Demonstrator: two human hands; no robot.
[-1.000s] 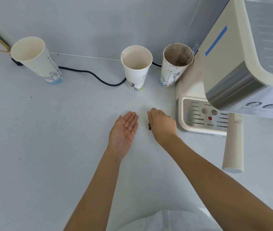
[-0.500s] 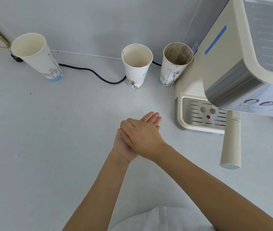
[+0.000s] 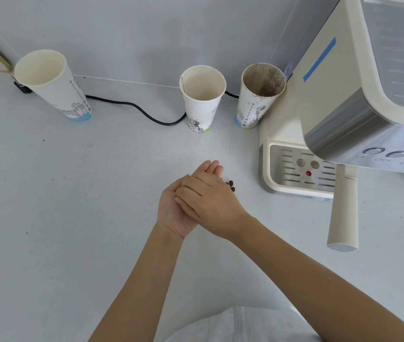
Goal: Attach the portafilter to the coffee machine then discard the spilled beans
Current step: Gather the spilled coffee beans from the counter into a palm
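The right hand [image 3: 205,206] lies flat across the upturned, spread left hand [image 3: 178,213], and a few beans [image 3: 231,185] sit on the counter [image 3: 72,206] just beyond its knuckles: tiny, light, hard and prone to roll, best swept into the cupped palm.

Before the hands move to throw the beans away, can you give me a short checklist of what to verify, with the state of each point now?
1. Portafilter attached: its handle sticks out under the coffee machine. Ok.
2. Left hand palm up as a tray under the right hand: ok.
3. All beans collected: a few coffee beans show at the edge of the hands, by the drip tray. Not ok.
4. Beans already in the palm: covered by the right hand. Cannot tell.
5. Place to discard: the stained cup stands upright, open, near the machine. Ok.
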